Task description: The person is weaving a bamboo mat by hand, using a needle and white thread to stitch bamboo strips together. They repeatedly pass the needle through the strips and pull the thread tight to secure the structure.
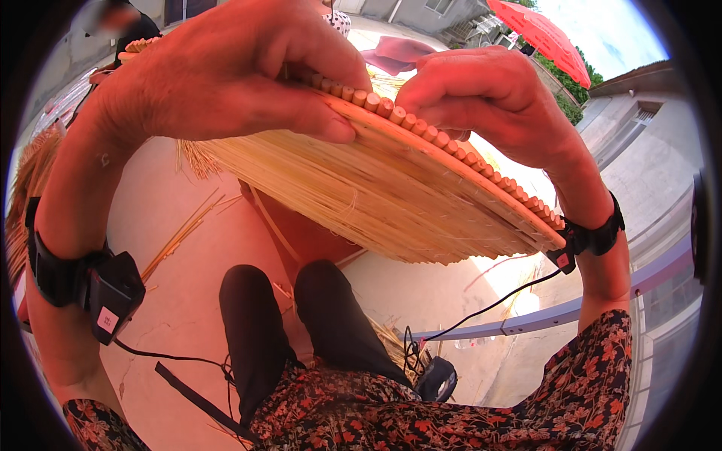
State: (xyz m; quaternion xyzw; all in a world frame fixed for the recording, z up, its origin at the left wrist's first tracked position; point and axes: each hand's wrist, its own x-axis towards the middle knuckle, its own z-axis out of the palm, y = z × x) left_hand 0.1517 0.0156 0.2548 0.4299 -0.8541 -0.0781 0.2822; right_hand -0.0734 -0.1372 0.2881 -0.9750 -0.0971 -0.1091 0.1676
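A wide mat of pale straw or thin reeds [368,203] slants across the view, edged by a row of short round stick ends [466,158] along a wooden strip. My left hand [241,83] grips the upper left edge, its thumb lying on the strip and its fingers closed over the stick ends. My right hand [485,98] is closed at the same edge, to the right, its fingers curled just above the row; whatever its fingertips hold is hidden. Each wrist wears a strapped black device [113,293] with a cable.
Loose reeds [180,237] lie on the concrete floor [173,331] beyond my knees [323,301]. A curved rail [489,331] runs at right. A person in dark clothing [131,34] is at top left; a red umbrella [545,41] stands behind, near a pale wall.
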